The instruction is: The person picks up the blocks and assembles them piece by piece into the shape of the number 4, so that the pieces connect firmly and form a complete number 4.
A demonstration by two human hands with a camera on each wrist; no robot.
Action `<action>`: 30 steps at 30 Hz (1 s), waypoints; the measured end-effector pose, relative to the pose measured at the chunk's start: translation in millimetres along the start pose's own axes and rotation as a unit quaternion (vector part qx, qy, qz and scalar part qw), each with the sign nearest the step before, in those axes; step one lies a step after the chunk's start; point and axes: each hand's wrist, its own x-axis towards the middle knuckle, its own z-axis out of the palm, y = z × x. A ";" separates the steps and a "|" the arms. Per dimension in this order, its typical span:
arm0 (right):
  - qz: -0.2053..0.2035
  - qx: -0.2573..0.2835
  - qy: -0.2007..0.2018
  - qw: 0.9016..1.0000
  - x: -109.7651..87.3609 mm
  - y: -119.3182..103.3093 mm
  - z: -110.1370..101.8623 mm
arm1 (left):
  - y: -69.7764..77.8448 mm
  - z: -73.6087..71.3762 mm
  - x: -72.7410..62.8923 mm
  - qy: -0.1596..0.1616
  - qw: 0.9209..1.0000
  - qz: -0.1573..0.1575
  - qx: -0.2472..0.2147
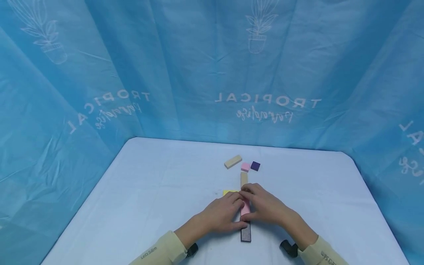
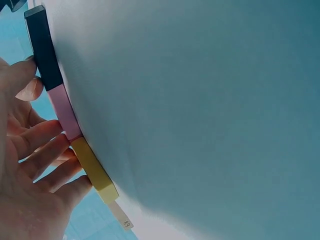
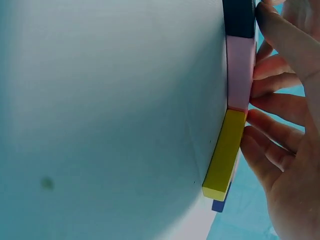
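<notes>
A line of blocks runs away from me: a dark block [image 1: 246, 235] nearest, then a pink block [image 1: 245, 209], with a beige block [image 1: 244, 179] farther out. A yellow block [image 3: 223, 155] follows the pink one in both wrist views; in the head view, the left hand partly covers it. My left hand [image 1: 221, 212] touches the line from the left, its thumb by the dark block and fingertips along the pink and yellow blocks. From the right, my right hand [image 1: 266, 205] rests its thumb near the dark-pink joint and its fingers along the pink and yellow blocks.
Beyond the line lie a loose beige block [image 1: 233, 162], a small pink block [image 1: 245, 166] and a dark purple block [image 1: 255, 166]. They sit on a white-covered table [image 1: 159, 184]. A blue printed curtain [image 1: 185, 73] hangs behind and along the sides.
</notes>
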 end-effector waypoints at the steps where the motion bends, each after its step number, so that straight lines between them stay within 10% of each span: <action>1: -0.001 0.003 -0.001 1.000 -0.2 0.3 -0.3 | -0.2 0.0 0.2 0.000 1.000 0.000 0.000; 30: -0.004 -0.008 -0.004 1.000 -2.4 2.6 4.0 | -5.5 -1.8 0.5 0.028 0.998 0.049 0.040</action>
